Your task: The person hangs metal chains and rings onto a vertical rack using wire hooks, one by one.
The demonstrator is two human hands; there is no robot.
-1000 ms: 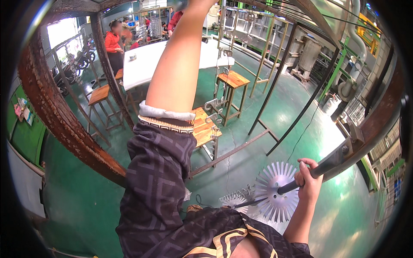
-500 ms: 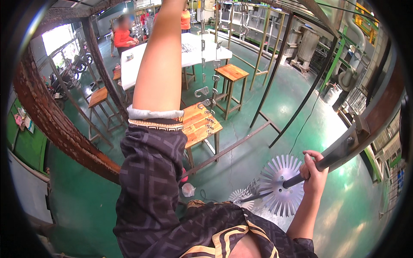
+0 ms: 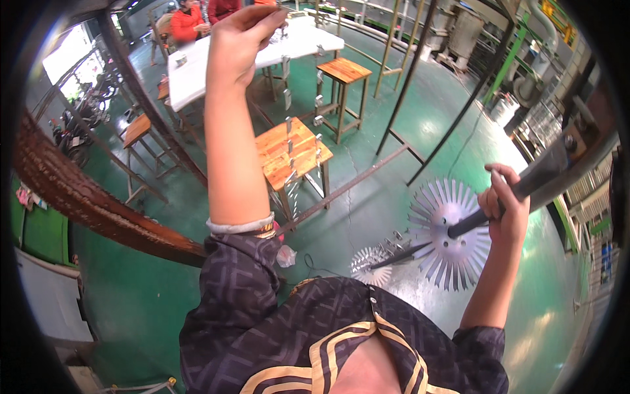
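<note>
My left hand (image 3: 241, 44) is raised in front of me, thumb and fingers pinched together. From just under its fingertips hangs a strand of metal hooks (image 3: 287, 98), dangling over a wooden stool; the exact contact is hard to see. On the right, my right hand (image 3: 504, 205) is closed round a dark metal rod (image 3: 469, 224), the index finger partly lifted. A large slotted metal disc (image 3: 438, 241) sits on this rod beside the hand. Lower down, a smaller toothed disc (image 3: 371, 265) is on another dark rod, with small metal pieces near it.
Wooden stools (image 3: 344, 71) stand on the green floor ahead. People in red (image 3: 188, 25) are by a white-covered table (image 3: 190, 73). A rusty curved beam (image 3: 98, 203) crosses the left side; a dark metal frame (image 3: 423, 85) stands ahead right. A crumpled plastic bag (image 3: 286, 256) lies on the floor.
My left hand, mostly out of the picture before, now shows at the top. My right hand and the large disc appear higher in the picture, as does the background.
</note>
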